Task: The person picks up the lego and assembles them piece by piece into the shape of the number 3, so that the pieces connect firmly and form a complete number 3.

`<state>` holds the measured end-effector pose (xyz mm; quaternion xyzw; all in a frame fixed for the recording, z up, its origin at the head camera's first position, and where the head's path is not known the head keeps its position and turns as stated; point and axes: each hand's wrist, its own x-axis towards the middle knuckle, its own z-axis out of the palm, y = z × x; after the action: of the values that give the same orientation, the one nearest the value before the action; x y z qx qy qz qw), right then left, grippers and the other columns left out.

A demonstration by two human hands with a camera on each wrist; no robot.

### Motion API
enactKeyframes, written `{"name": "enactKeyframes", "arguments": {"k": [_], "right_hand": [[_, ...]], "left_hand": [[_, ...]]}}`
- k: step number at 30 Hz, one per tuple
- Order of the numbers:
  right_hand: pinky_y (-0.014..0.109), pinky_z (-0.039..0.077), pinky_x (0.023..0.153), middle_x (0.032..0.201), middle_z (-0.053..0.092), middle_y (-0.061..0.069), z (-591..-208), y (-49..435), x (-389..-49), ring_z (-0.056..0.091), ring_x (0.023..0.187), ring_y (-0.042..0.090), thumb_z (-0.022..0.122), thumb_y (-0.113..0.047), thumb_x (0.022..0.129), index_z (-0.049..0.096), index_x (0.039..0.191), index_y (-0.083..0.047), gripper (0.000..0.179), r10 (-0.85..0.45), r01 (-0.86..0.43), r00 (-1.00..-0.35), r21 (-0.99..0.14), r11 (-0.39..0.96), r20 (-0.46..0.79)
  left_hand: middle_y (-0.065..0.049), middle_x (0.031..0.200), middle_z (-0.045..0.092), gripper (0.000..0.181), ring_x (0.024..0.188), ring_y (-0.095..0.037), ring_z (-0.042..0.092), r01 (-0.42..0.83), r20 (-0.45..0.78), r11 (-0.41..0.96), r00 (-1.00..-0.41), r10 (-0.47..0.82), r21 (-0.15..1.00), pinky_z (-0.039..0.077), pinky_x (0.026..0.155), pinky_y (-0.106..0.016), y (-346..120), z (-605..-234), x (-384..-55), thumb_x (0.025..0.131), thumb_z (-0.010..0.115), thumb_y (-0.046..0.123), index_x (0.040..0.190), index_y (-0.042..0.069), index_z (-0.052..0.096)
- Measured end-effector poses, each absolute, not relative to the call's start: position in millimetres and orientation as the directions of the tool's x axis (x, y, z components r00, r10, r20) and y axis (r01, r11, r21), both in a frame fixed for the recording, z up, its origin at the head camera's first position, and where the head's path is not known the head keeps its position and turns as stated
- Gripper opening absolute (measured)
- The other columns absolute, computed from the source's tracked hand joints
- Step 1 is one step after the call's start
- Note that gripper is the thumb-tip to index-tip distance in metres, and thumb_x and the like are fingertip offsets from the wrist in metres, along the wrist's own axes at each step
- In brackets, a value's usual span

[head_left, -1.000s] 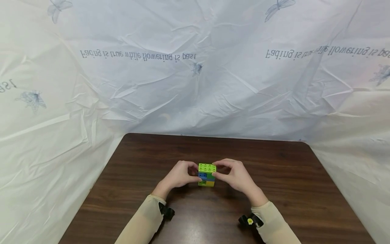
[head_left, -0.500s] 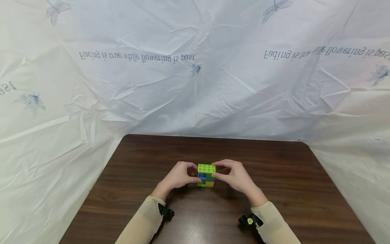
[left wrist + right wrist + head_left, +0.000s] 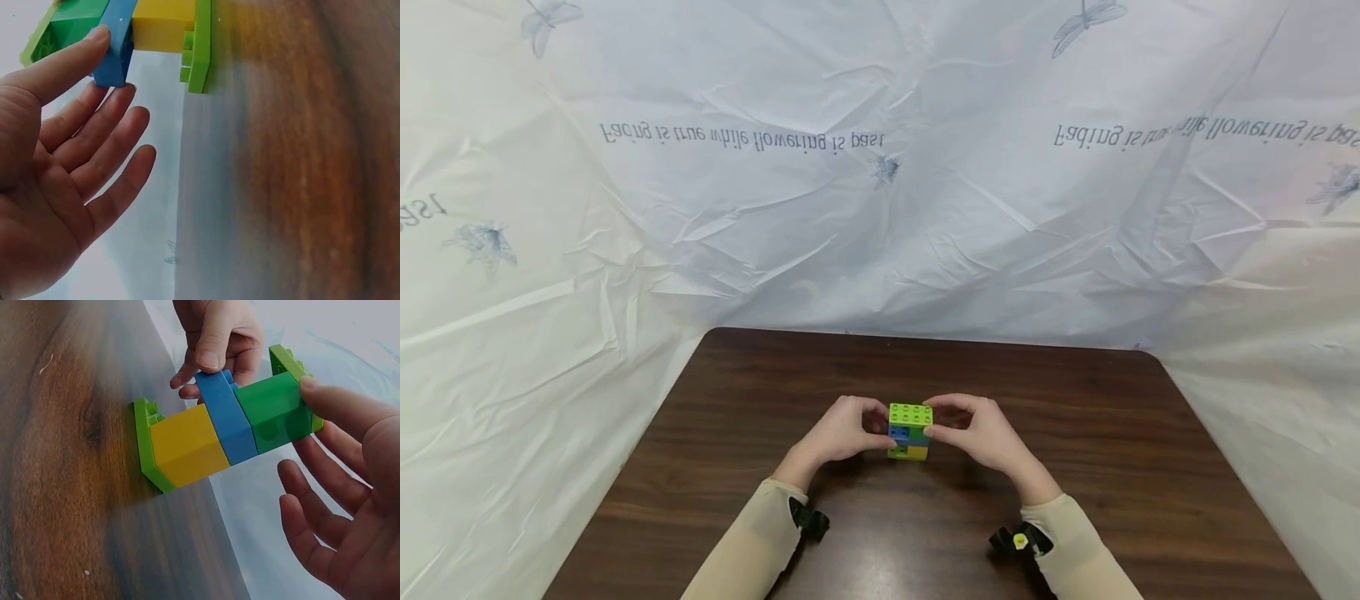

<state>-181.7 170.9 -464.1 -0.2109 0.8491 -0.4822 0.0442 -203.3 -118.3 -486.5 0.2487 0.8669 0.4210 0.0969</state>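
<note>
A stack of toy building bricks [image 3: 910,414] stands upright on the dark wooden table [image 3: 880,550], between both hands. From the bottom it has a light green plate [image 3: 145,447], a yellow brick [image 3: 189,445], a blue brick [image 3: 226,417], a green brick [image 3: 275,411] and a light green plate [image 3: 285,361] on top. The blue brick juts out to the left, and my left hand [image 3: 844,430] pinches that end between thumb and fingers. At the upper right, my right hand [image 3: 987,432] pinches the green brick and top plate; its lower fingers stay loosely bent off the stack.
A white wrinkled sheet [image 3: 880,242] with printed text and flowers hangs behind and beside the table. Each wrist wears a black strap with a small camera, one at the left wrist [image 3: 809,520] and one at the right [image 3: 1022,540].
Both hands keep their hold on the stack, which stays in the same place. Only a slight shift of the head view shows.
</note>
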Motion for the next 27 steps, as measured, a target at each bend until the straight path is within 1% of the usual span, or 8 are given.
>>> {"name": "enactKeyframes", "arguments": {"k": [3, 8, 10, 16, 27], "right_hand": [[0.045, 0.058, 0.091, 0.124, 0.074, 0.0, -468, 172, -184, 0.07, 0.111, 0.021, 0.084, -0.032, 0.096, 0.072, 0.137, -0.019, 0.045, -0.43, -0.317, -0.895, -0.843, 0.434, 0.116], [0.035, 0.059, 0.087, 0.118, 0.073, -0.002, -478, 174, -188, 0.07, 0.107, 0.018, 0.086, -0.032, 0.095, 0.066, 0.141, -0.014, 0.054, -0.482, -0.31, -0.874, -0.827, 0.469, 0.054], [0.033, 0.059, 0.087, 0.118, 0.073, -0.002, -480, 174, -189, 0.07, 0.107, 0.017, 0.086, -0.033, 0.095, 0.066, 0.14, -0.013, 0.053, -0.498, -0.308, -0.867, -0.822, 0.479, 0.035], [0.034, 0.058, 0.086, 0.116, 0.073, -0.002, -482, 175, -189, 0.07, 0.106, 0.018, 0.086, -0.033, 0.094, 0.068, 0.134, -0.012, 0.048, -0.506, -0.299, -0.862, -0.824, 0.481, 0.018], [0.033, 0.058, 0.086, 0.11, 0.072, -0.002, -483, 177, -190, 0.07, 0.103, 0.019, 0.087, -0.029, 0.094, 0.07, 0.123, -0.014, 0.037, -0.504, -0.297, -0.864, -0.822, 0.486, 0.015]], "left_hand": [[0.005, 0.1, 0.074, 0.032, 0.088, -0.008, 0.067, 0.356, 0.042, 0.514, -0.85, 0.525, 0.78, 0.057, 0.08, -0.032, -119, -487, -204, 0.09, 0.09, 0.03, 0.115, 0.016, 0.077], [0.004, 0.099, 0.074, 0.035, 0.087, -0.009, 0.067, 0.362, 0.042, 0.501, -0.84, 0.541, 0.786, 0.056, 0.079, -0.033, -122, -486, -206, 0.089, 0.091, 0.027, 0.118, 0.014, 0.077], [0.004, 0.099, 0.074, 0.037, 0.088, -0.01, 0.067, 0.362, 0.039, 0.499, -0.837, 0.546, 0.788, 0.056, 0.079, -0.033, -122, -486, -206, 0.089, 0.091, 0.026, 0.12, 0.013, 0.076], [0.002, 0.103, 0.075, 0.038, 0.09, -0.011, 0.068, 0.347, 0.034, 0.484, -0.839, 0.544, 0.803, 0.056, 0.082, -0.035, -124, -484, -207, 0.088, 0.092, 0.026, 0.121, 0.014, 0.076], [0.003, 0.102, 0.075, 0.033, 0.089, -0.011, 0.068, 0.33, 0.03, 0.478, -0.846, 0.533, 0.814, 0.057, 0.08, -0.035, -126, -489, -210, 0.088, 0.092, 0.026, 0.114, 0.015, 0.077]]}}
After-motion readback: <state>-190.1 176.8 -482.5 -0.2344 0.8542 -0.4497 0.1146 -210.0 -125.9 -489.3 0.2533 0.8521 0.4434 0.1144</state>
